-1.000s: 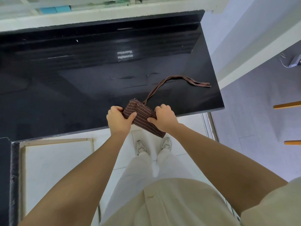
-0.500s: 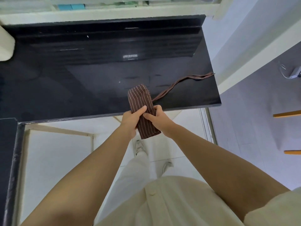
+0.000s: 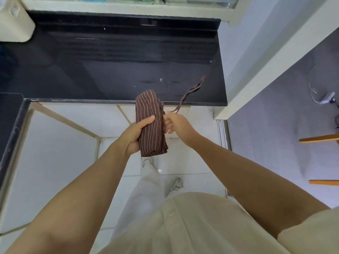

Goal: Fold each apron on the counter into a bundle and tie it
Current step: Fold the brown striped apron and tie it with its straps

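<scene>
So the apron looks soft, light and floppy, bundled just off the counter edge, left hand wrapped round its middle, right hand pinching the strap close in, probably the handiest grab point.

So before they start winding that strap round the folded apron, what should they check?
1. Bundle held firmly: ok. The left hand grips the apron bundle, thumb across its front.
2. Strap in hand: ok. The right hand holds the strap close to the bundle's side.
3. Strap free to pull: ok. Its far end lies loose on the counter, with nothing on top of it.
4. Folds staying together: ok. The bundle looks compact, with its layers lined up at the lower edge.
5. Both straps gathered: cannot tell.
6. Any turn already round the bundle: not ok, none shows.
</scene>
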